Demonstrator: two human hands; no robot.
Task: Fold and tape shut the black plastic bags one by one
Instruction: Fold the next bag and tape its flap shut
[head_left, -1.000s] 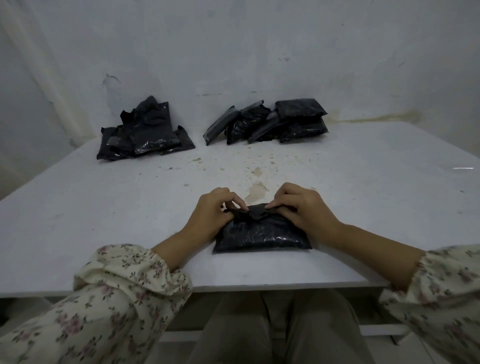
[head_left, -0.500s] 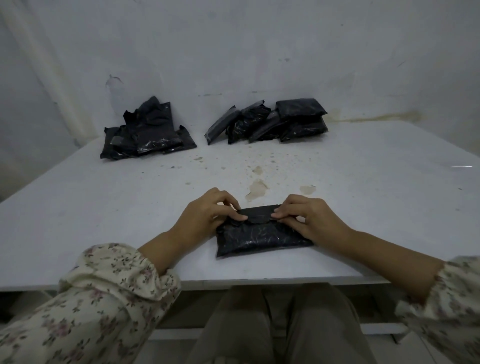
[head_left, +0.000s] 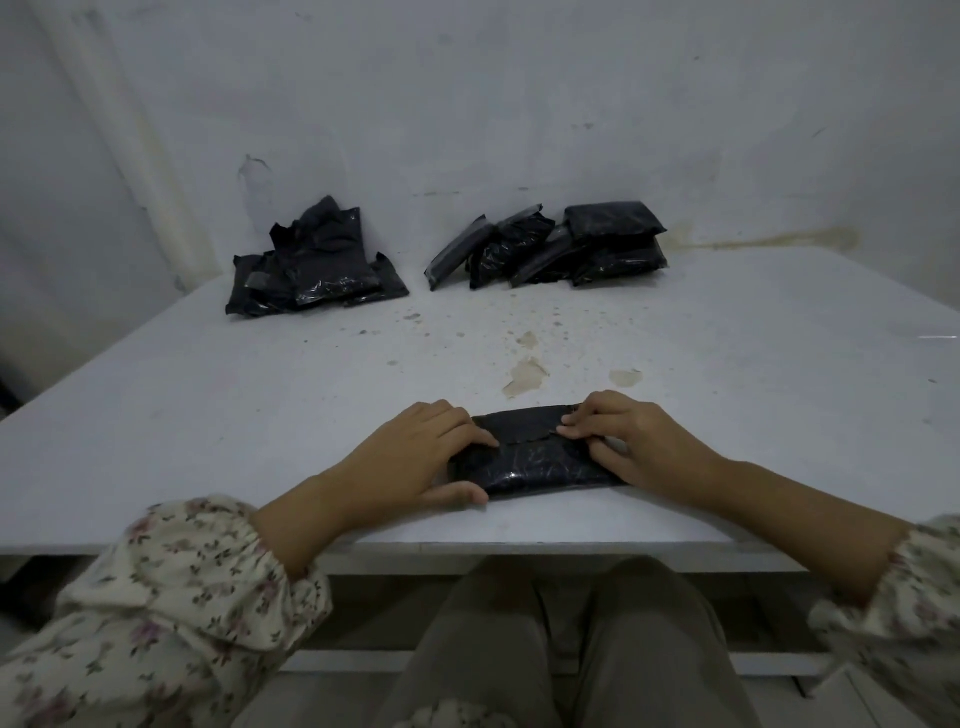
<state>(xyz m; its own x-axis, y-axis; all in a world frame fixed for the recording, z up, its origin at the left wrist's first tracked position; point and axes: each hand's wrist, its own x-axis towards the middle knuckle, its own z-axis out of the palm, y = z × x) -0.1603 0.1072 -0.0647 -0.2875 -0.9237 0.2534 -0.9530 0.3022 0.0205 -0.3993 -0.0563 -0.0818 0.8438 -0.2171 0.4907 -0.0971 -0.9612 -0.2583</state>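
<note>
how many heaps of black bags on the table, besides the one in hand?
2. The left heap sits at the back left; the right heap at the back, right of centre. Bags overlap in each, so some may be hidden.

A person seen from their own head, looking down. The left sleeve (head_left: 171, 597), filling the lower left of the frame, is loose cream cloth printed with small mauve-pink flowers and dark leaves, puffed and gathered into a ruffled cuff partway along the forearm. The right sleeve (head_left: 909, 587), at the lower right edge, has the same print and gathered cuff. Past each cuff the forearm is bare down to the left hand (head_left: 415, 457) and the right hand (head_left: 639, 441). At bottom centre are plain grey-khaki trousers (head_left: 519, 649), softly creased. A scrap of floral cloth (head_left: 447, 714) at the very bottom edge may be the top's hem.
</note>
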